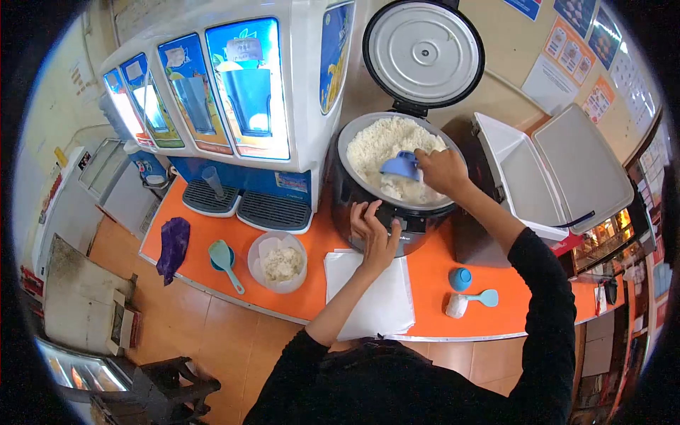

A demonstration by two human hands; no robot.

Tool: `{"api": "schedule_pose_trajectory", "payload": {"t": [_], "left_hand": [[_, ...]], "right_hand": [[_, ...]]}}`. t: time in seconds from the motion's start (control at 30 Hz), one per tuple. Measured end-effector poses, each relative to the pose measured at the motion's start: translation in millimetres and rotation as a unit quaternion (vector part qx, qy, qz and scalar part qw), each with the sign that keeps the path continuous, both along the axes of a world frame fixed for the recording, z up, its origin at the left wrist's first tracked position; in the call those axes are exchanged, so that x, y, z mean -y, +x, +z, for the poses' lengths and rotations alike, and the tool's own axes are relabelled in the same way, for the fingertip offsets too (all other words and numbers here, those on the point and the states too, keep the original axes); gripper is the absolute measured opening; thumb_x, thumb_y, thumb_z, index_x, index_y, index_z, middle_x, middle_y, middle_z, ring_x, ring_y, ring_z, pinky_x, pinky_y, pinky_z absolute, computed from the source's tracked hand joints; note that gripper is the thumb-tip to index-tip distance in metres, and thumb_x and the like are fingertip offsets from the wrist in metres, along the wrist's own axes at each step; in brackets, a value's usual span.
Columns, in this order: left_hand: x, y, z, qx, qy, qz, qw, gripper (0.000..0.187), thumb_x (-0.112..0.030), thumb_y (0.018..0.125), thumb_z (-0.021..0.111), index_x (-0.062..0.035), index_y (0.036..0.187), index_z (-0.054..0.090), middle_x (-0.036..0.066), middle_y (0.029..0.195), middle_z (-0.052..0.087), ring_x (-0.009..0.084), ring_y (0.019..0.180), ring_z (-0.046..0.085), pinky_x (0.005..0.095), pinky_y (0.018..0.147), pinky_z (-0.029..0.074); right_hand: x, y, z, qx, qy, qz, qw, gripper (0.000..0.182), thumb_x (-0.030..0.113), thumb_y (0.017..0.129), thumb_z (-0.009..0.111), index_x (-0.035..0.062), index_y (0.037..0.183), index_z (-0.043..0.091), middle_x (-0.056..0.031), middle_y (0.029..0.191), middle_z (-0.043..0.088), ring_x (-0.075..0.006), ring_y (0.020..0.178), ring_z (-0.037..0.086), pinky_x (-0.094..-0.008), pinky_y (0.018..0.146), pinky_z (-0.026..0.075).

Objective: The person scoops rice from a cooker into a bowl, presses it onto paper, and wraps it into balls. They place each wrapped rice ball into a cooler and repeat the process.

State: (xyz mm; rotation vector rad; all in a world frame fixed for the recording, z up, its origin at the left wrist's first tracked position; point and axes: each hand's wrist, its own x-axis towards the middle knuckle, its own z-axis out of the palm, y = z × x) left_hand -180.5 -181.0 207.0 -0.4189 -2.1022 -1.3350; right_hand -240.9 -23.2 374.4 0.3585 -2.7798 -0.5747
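Note:
A large black rice cooker stands with its lid raised, and white cooked rice fills its pot. My right hand is closed on a blue rice scoop, whose cup end dips into the rice. Against the cooker's front, below the rim, my left hand rests with its fingers spread, holding nothing. A stack of white paper sheets lies on the orange counter beneath my left forearm.
Left of the paper are a white bowl of rice, a pale green spoon and a purple cloth. A drink dispenser stands behind them. To the right are an opened cooler box, a blue cup and a rice-coated spoon.

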Motion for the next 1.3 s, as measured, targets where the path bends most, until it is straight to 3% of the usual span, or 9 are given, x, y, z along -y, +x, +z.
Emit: {"api": "schedule_pose_trajectory", "payload": {"t": [0.2,0.27,0.4,0.7,1.07,1.13,1.2,1.23,1.3], "left_hand": [[4.0,-3.2,-0.1,-0.01,0.014,-0.031,0.999,0.054,-0.026,0.09,0.059,-0.0046,0.131,0.032,0.018,0.13,0.025,0.0389,0.129,0.021,0.0549,0.103,0.014],[2.7,-5.8,-0.4,0.003,0.011,-0.029,1.0,0.052,-0.028,0.091,0.058,-0.0036,0.13,0.033,0.018,0.129,0.025,0.0382,0.129,0.021,0.0545,0.102,0.014],[2.2,-5.1,-4.0,-0.021,0.017,-0.031,0.999,0.051,-0.031,0.092,0.056,-0.0039,0.128,0.033,0.018,0.13,0.026,0.037,0.128,0.021,0.0542,0.102,0.015],[0.4,-6.8,-10.3,-0.036,0.016,-0.024,0.999,0.05,-0.036,0.093,0.056,-0.007,0.128,0.034,0.017,0.129,0.029,0.0374,0.13,0.021,0.0546,0.103,0.013],[4.0,-10.1,-8.7,-0.024,0.038,-0.042,0.998,0.049,-0.039,0.094,0.053,-0.0079,0.129,0.037,0.016,0.13,0.029,0.0404,0.132,0.019,0.0561,0.103,0.012],[1.4,-7.2,-12.5,-0.025,0.039,-0.041,0.998,0.048,-0.039,0.094,0.052,-0.0079,0.128,0.037,0.016,0.13,0.029,0.0404,0.133,0.019,0.0556,0.103,0.012],[-0.3,-5.0,-16.1,-0.029,0.048,-0.054,0.997,0.047,-0.039,0.095,0.051,-0.0078,0.127,0.037,0.016,0.131,0.029,0.0403,0.133,0.018,0.0553,0.104,0.011],[-0.6,-6.5,-15.3,-0.031,0.048,-0.049,0.997,0.047,-0.039,0.095,0.051,-0.0079,0.128,0.037,0.016,0.131,0.029,0.0404,0.133,0.019,0.0554,0.104,0.011],[2.2,-6.1,-13.3,-0.02,0.042,-0.048,0.998,0.048,-0.038,0.094,0.052,-0.0081,0.128,0.036,0.016,0.131,0.029,0.0403,0.133,0.018,0.0558,0.104,0.011]], "right_hand": [[-44.3,-123.3,-11.1,-0.148,0.012,-0.014,0.989,0.021,0.01,0.079,0.057,0.0024,0.098,0.06,-0.017,0.074,0.068,-0.0328,0.07,0.069,-0.044,0.061,0.054],[-37.6,-122.5,-16.8,-0.001,0.072,0.068,0.995,0.022,0.011,0.079,0.057,0.0014,0.099,0.06,-0.0164,0.077,0.069,-0.0338,0.073,0.069,-0.0438,0.064,0.055],[-45.5,-108.3,-26.0,0.116,0.036,0.036,0.992,0.021,0.02,0.085,0.059,0.0042,0.098,0.063,-0.0194,0.081,0.068,-0.0355,0.08,0.068,-0.046,0.072,0.054],[18.6,-54.9,-2.9,0.192,0.035,0.07,0.978,0.027,0.028,0.087,0.057,0.0042,0.1,0.061,-0.0199,0.088,0.067,-0.0372,0.083,0.067,-0.0471,0.075,0.053],[-55.3,-60.3,14.9,0.383,-0.159,0.035,0.909,0.04,0.026,0.087,0.057,0.0014,0.119,0.058,-0.0263,0.093,0.065,-0.0411,0.091,0.064,-0.0479,0.085,0.049],[-60.6,-77.8,31.6,0.263,-0.154,0.028,0.952,0.038,0.028,0.085,0.058,0.0012,0.112,0.061,-0.0241,0.096,0.066,-0.0418,0.096,0.063,-0.0478,0.087,0.05],[-35.7,-79.5,25.0,0.087,-0.093,-0.049,0.991,0.037,0.022,0.085,0.057,0.0016,0.116,0.056,-0.0232,0.086,0.066,-0.0399,0.084,0.066,-0.0466,0.072,0.055],[-31.8,-84.4,-3.6,0.023,-0.065,0.017,0.997,0.039,0.014,0.084,0.056,0.001,0.12,0.05,-0.0226,0.083,0.065,-0.0364,0.072,0.068,-0.0436,0.059,0.056],[-10.1,-79.5,-41.6,-0.077,0.018,0.061,0.995,0.034,0.008,0.081,0.055,0.0007,0.114,0.049,-0.021,0.087,0.064,-0.0331,0.067,0.069,-0.0416,0.056,0.056]]}}
